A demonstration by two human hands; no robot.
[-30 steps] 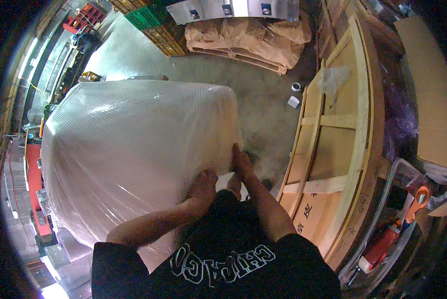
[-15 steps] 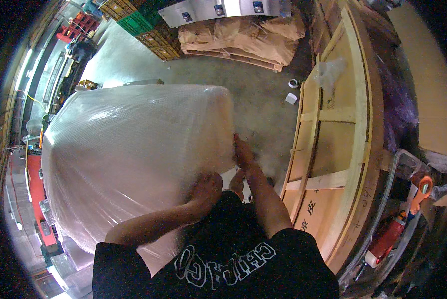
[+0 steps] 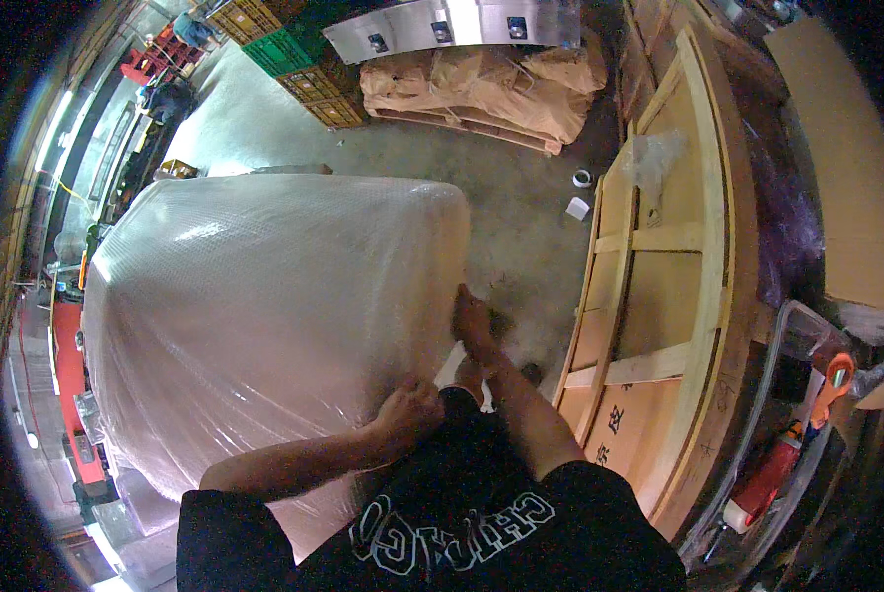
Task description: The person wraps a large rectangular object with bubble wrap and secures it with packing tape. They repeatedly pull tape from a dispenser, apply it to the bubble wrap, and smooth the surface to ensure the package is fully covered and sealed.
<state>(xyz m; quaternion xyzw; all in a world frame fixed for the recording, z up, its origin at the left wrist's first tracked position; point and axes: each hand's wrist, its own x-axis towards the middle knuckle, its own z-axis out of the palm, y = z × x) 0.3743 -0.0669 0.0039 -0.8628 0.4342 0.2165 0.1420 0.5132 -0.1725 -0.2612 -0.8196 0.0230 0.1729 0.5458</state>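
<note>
Right of the big bubble-wrapped bundle (image 3: 264, 266), I see a strip of concrete floor (image 3: 526, 232) with room for a hand to pass. Farther right of the bundle, a timber-framed panel (image 3: 659, 296) bars the way; beyond its far end, a paper-covered pallet load (image 3: 481, 89) and stacked crates (image 3: 279, 55) do.

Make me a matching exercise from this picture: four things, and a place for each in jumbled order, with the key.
Things:
1. left hand
2. right hand
3. green crate
4. wood-framed panel

Places:
A. in a stack, between yellow-brown crates
B. at the right edge of the bubble wrap, farther from the black shirt
C. to the person's right, with a scrap of clear plastic on it
D. at the bubble wrap, nearer the black shirt

Pairs: 1-D, 2-B, 3-A, 4-C
</note>
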